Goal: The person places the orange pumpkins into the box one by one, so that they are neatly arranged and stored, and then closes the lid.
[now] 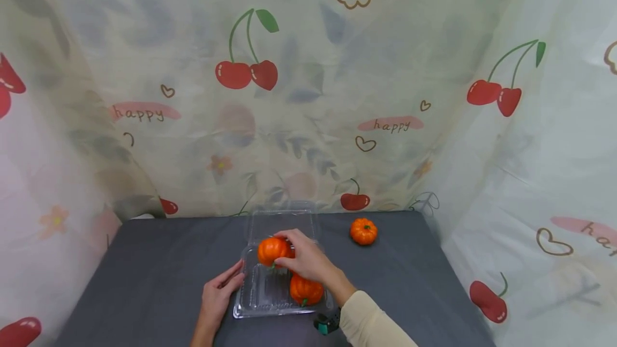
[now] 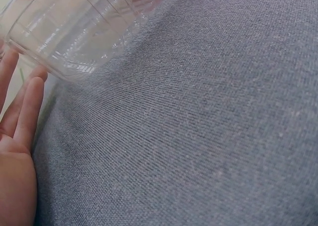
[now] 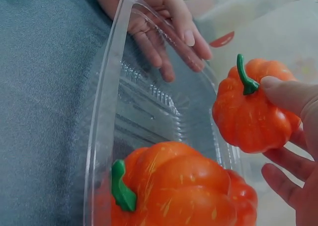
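Observation:
My right hand point(image 1: 308, 258) pinches a small orange toy pumpkin point(image 3: 256, 107) between thumb and fingers, its green stem showing. It is held over the left part of a clear plastic clamshell box point(image 1: 265, 288), whose lid point(image 1: 281, 224) stands open at the back. Another orange pumpkin point(image 1: 306, 291) sits in the box's right side. Behind it, partly hidden, shows more orange of a further pumpkin point(image 3: 244, 201) in the right wrist view. Beside the box's left wall is my left hand point(image 1: 217, 296), fingers extended, with fingertips point(image 2: 37, 74) right at the clear plastic.
One more orange pumpkin point(image 1: 363, 231) stands on the dark grey tablecloth point(image 1: 159, 283), back right of the box. A small black and teal object point(image 1: 326, 323) is by my right wrist. Printed curtains point(image 1: 299, 149) enclose the table at the back and sides.

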### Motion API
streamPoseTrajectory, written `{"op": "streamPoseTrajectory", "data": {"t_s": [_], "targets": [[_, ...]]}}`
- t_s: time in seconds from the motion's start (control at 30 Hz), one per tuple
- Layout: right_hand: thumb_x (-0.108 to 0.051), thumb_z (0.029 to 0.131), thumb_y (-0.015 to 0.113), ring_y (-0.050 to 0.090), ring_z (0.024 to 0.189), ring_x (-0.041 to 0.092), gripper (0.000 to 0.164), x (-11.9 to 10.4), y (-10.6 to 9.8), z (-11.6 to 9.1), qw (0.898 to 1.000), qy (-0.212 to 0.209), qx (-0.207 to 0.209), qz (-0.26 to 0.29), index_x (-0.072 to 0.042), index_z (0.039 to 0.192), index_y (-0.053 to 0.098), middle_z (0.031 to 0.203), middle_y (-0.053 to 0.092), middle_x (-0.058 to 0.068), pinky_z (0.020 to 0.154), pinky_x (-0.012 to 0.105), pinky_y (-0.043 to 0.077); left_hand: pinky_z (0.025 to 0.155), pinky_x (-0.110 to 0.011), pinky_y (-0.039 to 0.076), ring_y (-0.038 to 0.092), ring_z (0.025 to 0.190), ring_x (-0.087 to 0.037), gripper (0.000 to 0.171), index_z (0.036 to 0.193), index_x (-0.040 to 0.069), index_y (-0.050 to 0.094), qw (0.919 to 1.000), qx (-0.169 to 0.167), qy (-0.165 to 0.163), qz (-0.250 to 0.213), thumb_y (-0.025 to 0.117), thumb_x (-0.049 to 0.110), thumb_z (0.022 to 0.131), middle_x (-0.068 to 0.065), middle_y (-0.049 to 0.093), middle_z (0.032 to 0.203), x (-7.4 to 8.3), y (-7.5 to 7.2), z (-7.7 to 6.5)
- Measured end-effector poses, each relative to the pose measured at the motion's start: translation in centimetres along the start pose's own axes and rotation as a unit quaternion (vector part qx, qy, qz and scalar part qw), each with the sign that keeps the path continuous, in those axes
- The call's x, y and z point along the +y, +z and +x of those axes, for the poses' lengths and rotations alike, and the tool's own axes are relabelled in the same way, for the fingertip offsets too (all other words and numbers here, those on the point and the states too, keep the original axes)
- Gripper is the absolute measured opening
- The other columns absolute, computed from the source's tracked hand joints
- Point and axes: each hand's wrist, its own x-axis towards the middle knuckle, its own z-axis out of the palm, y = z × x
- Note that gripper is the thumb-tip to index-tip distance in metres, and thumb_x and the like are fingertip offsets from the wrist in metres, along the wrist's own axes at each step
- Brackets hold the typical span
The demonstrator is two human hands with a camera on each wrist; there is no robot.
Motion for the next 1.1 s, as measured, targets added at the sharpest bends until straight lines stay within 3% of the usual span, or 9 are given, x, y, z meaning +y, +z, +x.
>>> {"op": "streamPoseTrajectory", "data": {"t_s": [0.27,0.57,0.8,0.97,1.1], "targets": [[-0.036,0.095,0.073,0.062,0.112,0.014,0.053,-0.3,0.7,1.1,1.0,-0.004,-0.013,-0.02,-0.024,0.144,0.055,0.135,0.06,0.0,0.097,0.032,0.056,0.082,-0.017,0.06,0.073,0.097,0.003,0.045,0.132,0.011,0.069,0.9999,-0.002,0.008,-0.012,0.08,0.021,0.089,-0.007,0.068,0.134,0.1,0.0,-0.1],[-0.034,0.094,0.074,0.061,0.114,0.014,0.054,0.0,1.5,1.8,0.999,0.011,-0.018,-0.025,-0.024,0.144,0.056,0.135,0.06,0.0,0.1,0.034,0.055,0.081,-0.017,0.06,0.073,0.098,0.003,0.045,0.131,0.011,0.07,0.9999,-0.001,0.006,-0.011,0.081,0.023,0.088,-0.002,0.071,0.131,-0.1,0.0,0.1],[-0.034,0.094,0.075,0.061,0.114,0.015,0.055,0.3,1.8,2.1,0.999,0.014,-0.031,-0.041,-0.022,0.144,0.056,0.134,0.061,0.0,0.102,0.035,0.055,0.082,-0.019,0.061,0.073,0.098,0.003,0.045,0.13,0.012,0.071,1.0,-0.004,0.002,-0.007,0.081,0.022,0.088,0.013,0.075,0.12,-0.1,0.1,0.2],[-0.032,0.091,0.078,0.06,0.112,0.015,0.054,0.3,2.1,2.5,0.997,0.011,-0.043,-0.058,-0.023,0.14,0.058,0.132,0.061,0.0,0.102,0.034,0.055,0.08,-0.018,0.061,0.073,0.097,0.004,0.047,0.13,0.01,0.071,0.9999,0.001,0.014,-0.001,0.082,0.024,0.087,0.0,0.073,0.128,0.0,0.1,0.1],[-0.03,0.089,0.081,0.061,0.109,0.014,0.052,0.2,2.5,2.6,0.996,0.009,-0.053,-0.075,-0.025,0.136,0.059,0.13,0.062,-0.002,0.099,0.032,0.055,0.081,-0.017,0.06,0.072,0.098,0.006,0.047,0.13,0.012,0.071,1.0,0.001,0.007,0.004,0.082,0.027,0.087,0.002,0.073,0.128,-0.1,0.0,0.1]]}}
